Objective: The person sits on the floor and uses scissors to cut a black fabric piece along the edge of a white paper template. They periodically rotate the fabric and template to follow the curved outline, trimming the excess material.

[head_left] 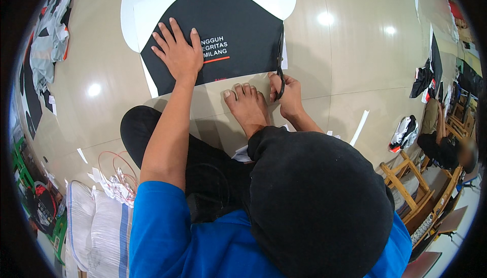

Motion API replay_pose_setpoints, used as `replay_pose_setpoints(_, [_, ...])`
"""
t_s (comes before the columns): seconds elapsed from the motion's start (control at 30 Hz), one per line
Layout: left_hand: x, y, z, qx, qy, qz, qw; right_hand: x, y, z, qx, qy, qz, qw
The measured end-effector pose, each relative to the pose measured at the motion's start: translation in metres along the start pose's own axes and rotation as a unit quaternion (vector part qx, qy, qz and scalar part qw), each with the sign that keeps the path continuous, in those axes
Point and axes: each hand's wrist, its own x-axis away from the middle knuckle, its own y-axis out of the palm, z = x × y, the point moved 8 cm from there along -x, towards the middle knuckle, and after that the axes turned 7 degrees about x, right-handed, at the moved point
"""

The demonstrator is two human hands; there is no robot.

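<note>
A black sleeve-shaped cloth piece (223,19) with white lettering and a thin red-orange line lies flat on the floor. It rests within a larger white sheet (136,4), whose margins show around it. My left hand (181,55) presses on the cloth's left part, palm down, fingers spread. At its lower right corner my right hand (289,94) is closed around the handles of black scissors (280,65). Their blades point away from me along the cloth's right edge. White margin shows just right of the blades. My bare foot (248,106) stands just below the cloth's near edge.
Grey and black cloth pieces (48,44) lie at far left. White sacks (109,232) and paper scraps (119,184) are at lower left. A paper strip (359,127) and a cloth bundle (404,133) lie to the right, near a wooden stool (406,176) and another person (439,143).
</note>
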Motion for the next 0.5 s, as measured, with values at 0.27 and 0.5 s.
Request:
replay_pose_setpoints(0.27, [0.0, 0.001, -0.001, -0.006, -0.001, -0.004, 1.0, 0.0, 0.0, 0.005, -0.011, -0.002, -0.002, 1.0])
replay_pose_setpoints(0.5, [0.0, 0.003, -0.003, -0.011, -0.002, -0.004, 1.0, -0.003, 0.004, -0.015, 0.001, -0.031, -0.015, 0.999])
